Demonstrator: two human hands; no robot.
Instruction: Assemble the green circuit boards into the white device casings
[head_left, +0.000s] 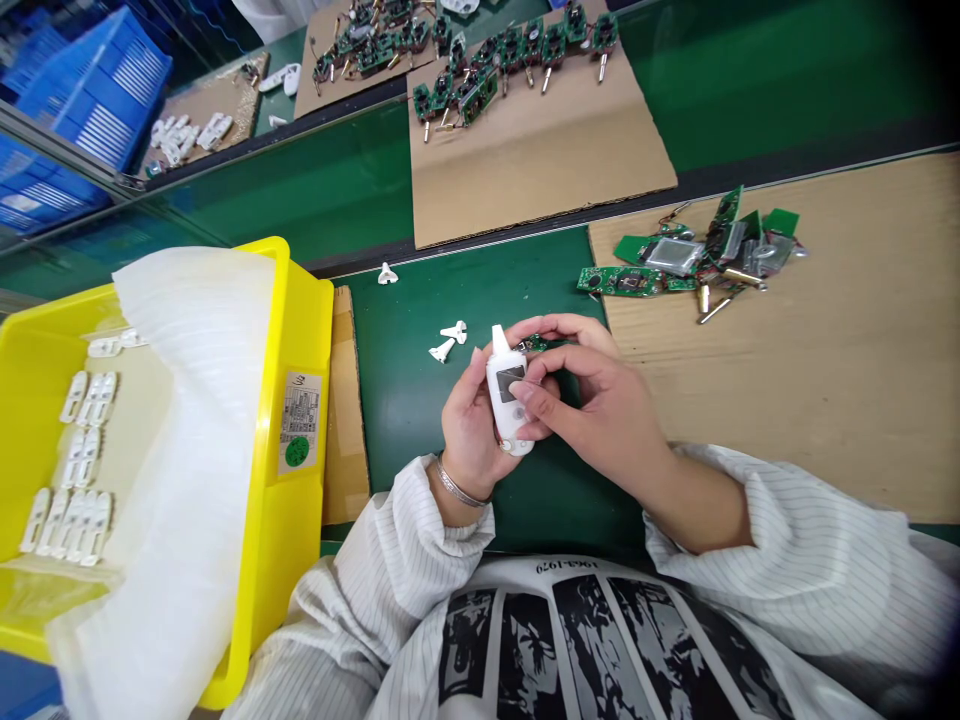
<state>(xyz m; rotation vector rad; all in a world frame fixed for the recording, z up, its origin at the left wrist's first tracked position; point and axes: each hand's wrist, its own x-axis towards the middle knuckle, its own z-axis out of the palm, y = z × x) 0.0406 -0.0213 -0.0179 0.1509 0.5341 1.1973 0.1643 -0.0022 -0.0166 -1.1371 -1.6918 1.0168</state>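
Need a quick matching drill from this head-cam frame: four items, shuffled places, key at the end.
Items:
1. white plastic handheld device
2. silver chain bracelet
3. white plastic shells
4. green circuit boards

Places:
A. in rows inside the yellow plastic crate
B. around the left wrist
C. heaped on the tan board right of the hands
D. held in the left hand, with the right hand touching it

Pairs: 1-D, 2-B, 3-A, 4-C
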